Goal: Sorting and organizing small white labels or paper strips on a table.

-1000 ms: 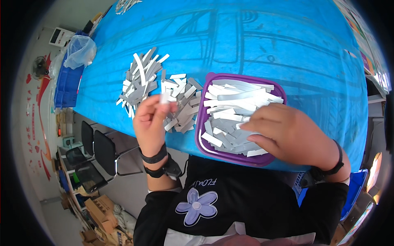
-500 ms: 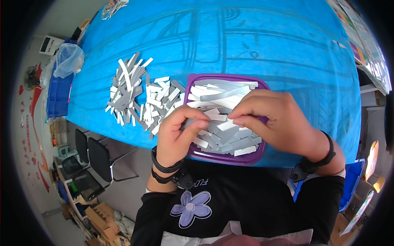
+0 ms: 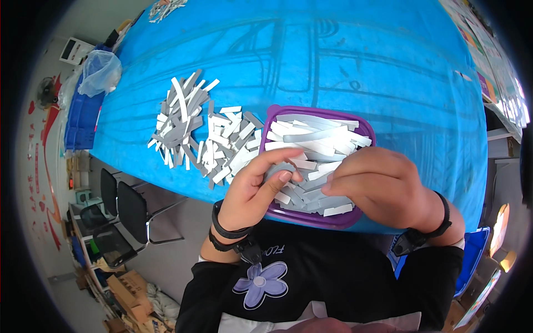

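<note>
A purple-rimmed plastic tub (image 3: 270, 119) full of short white and grey strips (image 3: 316, 133) stands on the blue-covered table, in front of my body. Over its left side, my left hand (image 3: 258, 186) curls with thumb and forefinger closed on a grey strip (image 3: 282, 167). Above the tub's right half is my right hand (image 3: 383, 183), its thumb and fingertips pressed together just over the strips; what they hold, if anything, is hidden. Left of the tub lie two loose heaps of similar strips, a longer-strip heap (image 3: 180, 122) and a shorter-strip heap (image 3: 230, 141).
Blue cloth (image 3: 411, 122) covers the table. A small bundle of strips (image 3: 165, 8) lies at its far left. Beyond the left edge are a blue crate (image 3: 83, 125) with a clear bag (image 3: 101, 72) and black chairs (image 3: 133, 213). A blue bin (image 3: 474, 261) stands at right.
The view has shifted slightly, moving table things rightward. My hands, close together over the tub before, are farther apart; the right has turned, with its fingertips lower toward the strips.
</note>
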{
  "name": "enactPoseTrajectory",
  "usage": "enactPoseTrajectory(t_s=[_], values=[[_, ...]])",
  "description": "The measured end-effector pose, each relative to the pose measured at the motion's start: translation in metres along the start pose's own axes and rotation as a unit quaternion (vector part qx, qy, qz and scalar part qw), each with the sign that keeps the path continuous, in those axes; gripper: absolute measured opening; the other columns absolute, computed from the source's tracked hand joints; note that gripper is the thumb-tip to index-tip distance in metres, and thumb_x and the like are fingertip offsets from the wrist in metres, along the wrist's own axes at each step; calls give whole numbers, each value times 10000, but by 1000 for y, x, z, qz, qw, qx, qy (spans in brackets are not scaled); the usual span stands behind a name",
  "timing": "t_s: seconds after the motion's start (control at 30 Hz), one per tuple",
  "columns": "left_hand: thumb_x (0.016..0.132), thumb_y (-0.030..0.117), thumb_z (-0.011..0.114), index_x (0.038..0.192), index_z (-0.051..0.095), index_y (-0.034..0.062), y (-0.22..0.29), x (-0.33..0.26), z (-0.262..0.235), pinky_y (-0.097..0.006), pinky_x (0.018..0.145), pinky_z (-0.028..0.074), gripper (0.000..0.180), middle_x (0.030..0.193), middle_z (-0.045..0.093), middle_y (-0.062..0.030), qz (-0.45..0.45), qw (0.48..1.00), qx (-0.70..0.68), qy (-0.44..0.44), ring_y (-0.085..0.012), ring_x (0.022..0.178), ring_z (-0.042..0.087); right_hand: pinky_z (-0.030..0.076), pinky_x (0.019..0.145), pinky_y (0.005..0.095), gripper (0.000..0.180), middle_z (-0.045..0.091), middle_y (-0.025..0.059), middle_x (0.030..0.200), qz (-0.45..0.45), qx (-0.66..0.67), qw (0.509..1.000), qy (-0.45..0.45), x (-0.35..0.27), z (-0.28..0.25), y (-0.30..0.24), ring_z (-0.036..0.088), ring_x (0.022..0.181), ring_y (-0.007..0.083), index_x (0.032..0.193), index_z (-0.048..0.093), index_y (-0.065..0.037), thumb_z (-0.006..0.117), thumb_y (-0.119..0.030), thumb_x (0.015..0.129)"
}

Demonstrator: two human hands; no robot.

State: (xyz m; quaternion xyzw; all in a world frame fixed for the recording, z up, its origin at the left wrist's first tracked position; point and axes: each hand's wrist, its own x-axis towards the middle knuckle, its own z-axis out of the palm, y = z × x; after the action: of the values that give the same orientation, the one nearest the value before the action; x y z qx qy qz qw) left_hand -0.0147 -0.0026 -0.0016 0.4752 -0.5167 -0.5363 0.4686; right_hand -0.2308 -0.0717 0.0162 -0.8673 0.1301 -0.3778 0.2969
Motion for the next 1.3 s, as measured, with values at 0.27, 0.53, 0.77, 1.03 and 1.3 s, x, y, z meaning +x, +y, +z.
enactPoseTrajectory(t_s=[0.27, 0.53, 0.77, 1.03, 1.3], values=[[754, 95, 735, 1026, 625, 45, -2, 2, -5, -264, 726, 469, 297, 966, 637, -80, 90, 976, 155, -123, -182, 841, 602, 505, 638, 336, 325, 611, 66, 855, 20, -42, 997, -56, -1, 3, -5, 616, 759, 241, 996, 630, -61, 597, 37, 688], [727, -8, 589, 968, 640, 71, 1, -8, 6, -314, 663, 502, 259, 940, 642, -78, 129, 953, 262, -80, -255, 800, 632, 516, 660, 331, 265, 627, 67, 878, 24, -35, 997, -61, -4, 7, -12, 618, 771, 243, 995, 630, -72, 613, -4, 739], [703, 3, 590, 908, 643, 74, -6, -11, 4, -316, 641, 494, 223, 851, 646, -79, 151, 942, 289, -78, -268, 766, 627, 515, 647, 336, 286, 616, 56, 876, 4, -56, 996, -66, -8, 7, -11, 612, 755, 229, 1025, 621, -76, 617, -37, 741], [802, 47, 662, 875, 597, 13, -3, -12, 0, -279, 604, 479, 104, 766, 609, -51, 74, 976, 202, 17, -151, 709, 614, 502, 693, 338, 268, 558, 77, 888, 62, -143, 972, -176, -9, 7, -7, 590, 821, 244, 997, 608, -65, 571, -61, 732], [928, 578, 349, 1163, 467, 32, -22, -9, -4, -189, 544, 265, 606, 750, 402, 16, 84, 994, 63, 33, -65, 639, 353, 490, 705, 374, 276, 559, 95, 892, -4, -191, 977, -96, -17, 28, 5, 571, 817, 258, 999, 591, -37, 583, -98, 730]])
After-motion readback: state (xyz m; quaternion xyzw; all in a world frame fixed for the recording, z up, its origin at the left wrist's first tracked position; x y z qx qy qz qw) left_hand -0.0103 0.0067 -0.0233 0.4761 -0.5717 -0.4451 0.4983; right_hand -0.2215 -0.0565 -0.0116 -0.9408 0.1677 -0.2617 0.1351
